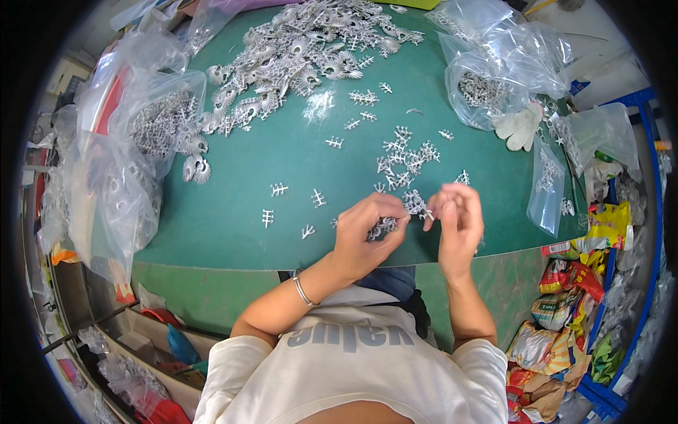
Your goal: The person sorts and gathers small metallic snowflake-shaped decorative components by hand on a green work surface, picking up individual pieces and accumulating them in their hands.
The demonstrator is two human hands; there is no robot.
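My left hand is closed around a clump of small grey metal castings, which shows between thumb and fingers. At its fingertips are more branched castings. Just to the right, my right hand is raised with loosely bent, parted fingers, slightly blurred at the tips; I see nothing held in it. Beyond both hands lies a small pile of branched castings. Single branched castings lie scattered on the green table, among them one piece at the left.
A large heap of grey castings, some fan-shaped, covers the far table. Clear plastic bags with castings stand at left and right. A white glove lies right. Colourful packets fill a blue-framed rack.
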